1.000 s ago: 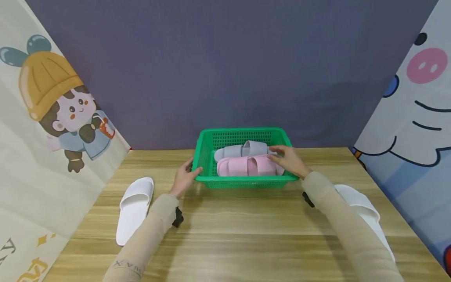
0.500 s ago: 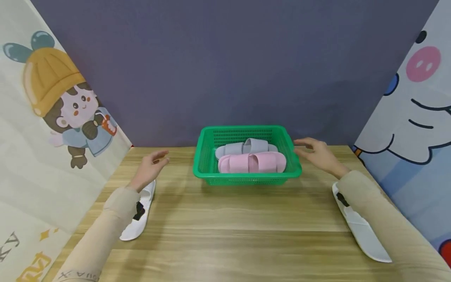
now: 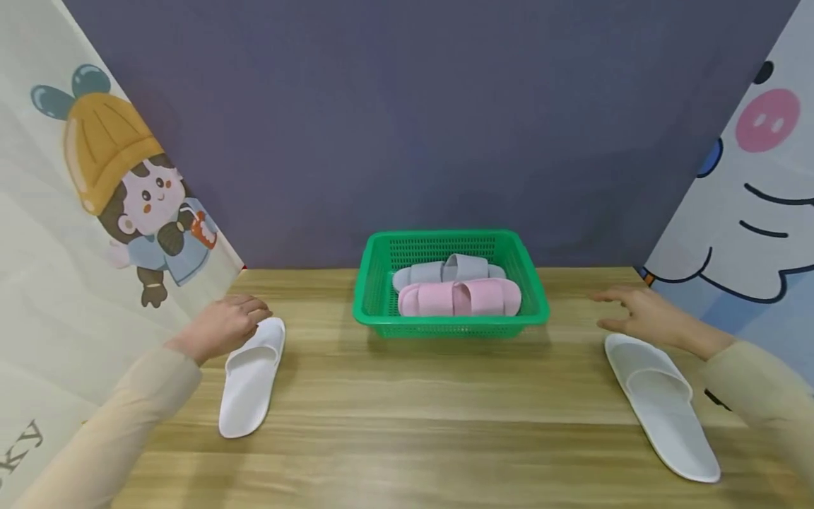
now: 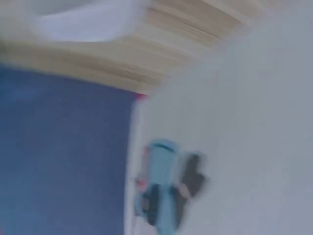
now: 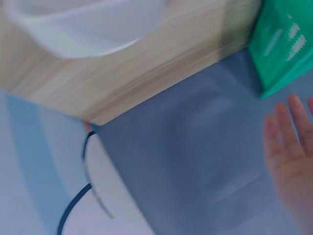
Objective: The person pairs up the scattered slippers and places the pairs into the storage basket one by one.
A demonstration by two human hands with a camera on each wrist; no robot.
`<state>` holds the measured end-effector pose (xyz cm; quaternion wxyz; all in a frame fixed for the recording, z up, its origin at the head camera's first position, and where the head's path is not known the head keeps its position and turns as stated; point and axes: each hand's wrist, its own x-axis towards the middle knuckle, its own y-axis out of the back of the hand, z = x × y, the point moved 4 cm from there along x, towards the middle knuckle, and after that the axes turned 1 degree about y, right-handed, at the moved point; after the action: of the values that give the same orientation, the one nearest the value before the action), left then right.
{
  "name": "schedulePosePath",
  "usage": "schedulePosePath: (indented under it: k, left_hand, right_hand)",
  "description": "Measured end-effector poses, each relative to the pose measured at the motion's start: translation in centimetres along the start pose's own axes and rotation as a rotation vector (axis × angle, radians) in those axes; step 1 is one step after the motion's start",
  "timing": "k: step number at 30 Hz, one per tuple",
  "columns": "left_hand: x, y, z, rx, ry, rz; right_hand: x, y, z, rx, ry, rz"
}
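Observation:
In the head view my left hand (image 3: pixel 222 326) hovers at the toe end of a white slipper (image 3: pixel 246 387), fingers loosely bent and holding nothing. On the other side my right hand (image 3: pixel 651 317), its fingers relaxed and apart, is above the toe of a second white slipper (image 3: pixel 668 417). Between the hands stands a green plastic basket (image 3: pixel 451 321) with a pink slipper (image 3: pixel 488 297) in front of a grey slipper (image 3: pixel 426 273). The right wrist view catches the bare palm of my right hand (image 5: pixel 293 161). My left hand is out of the blurred left wrist view.
The wooden tabletop (image 3: pixel 420 424) runs back to a dark grey-blue wall (image 3: pixel 432 127). A pale cloth with a cartoon child (image 3: pixel 152 191) borders the left side. On the right hangs a cloth with a pink-snouted cartoon animal (image 3: pixel 763 184).
My left hand has let go of the basket's rim and moved left to the white slipper. My right hand has come away from the slippers in the basket and moved right.

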<state>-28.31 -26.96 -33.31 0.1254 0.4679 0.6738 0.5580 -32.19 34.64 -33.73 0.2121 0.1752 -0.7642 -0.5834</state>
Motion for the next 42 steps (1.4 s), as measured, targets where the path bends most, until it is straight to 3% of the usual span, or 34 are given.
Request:
schedulePosePath:
  k: [2,4,9,14,18,21,24,28,35,42]
  left_hand:
    - [-1.0,-0.5,-0.3,0.075,-0.121,0.010]
    - [-2.0,-1.0,-0.7,0.118,-0.184,-0.016]
    - [-4.4,-2.6,-1.5,0.142,-0.240,-0.153]
    - [-6.1,-4.8,-1.8,0.085,-0.310,-0.265]
    - [-6.5,-6.2,-1.9,0.080,-0.378,-0.271]
    - [-6.6,-7.1,-1.8,0.120,-0.424,-0.272]
    - [-6.6,-8.0,-1.8,0.145,-0.437,-0.316]
    - [-6.6,-9.3,-2.0,0.186,-0.426,-0.364]
    - [-6.9,-10.6,-1.9,0.253,-0.452,-0.317]
    - [-7.1,-10.9,-2.0,0.206,-0.422,-0.293]
  right_hand:
    - [-0.7,-0.4,0.9,-0.011,-0.010,-0.042]
    - [-1.4,-0.7,1.9,-0.025,-0.028,-0.089]
    - [-2.6,-1.9,4.4,-0.019,-0.079,-0.193]
    - [-3.7,-3.9,6.4,0.059,-0.096,-0.236]
    - [-4.5,-5.6,7.1,0.111,-0.075,-0.241]
    - [-4.9,-6.6,7.3,0.129,-0.121,-0.300]
    - [-5.0,-7.0,7.4,0.124,-0.163,-0.352]
    - [-5.0,-7.0,7.5,0.126,-0.157,-0.361]
    - [-5.2,-7.4,8.1,0.132,-0.151,-0.361]
    - [-4.9,-7.9,8.5,0.109,-0.127,-0.344]
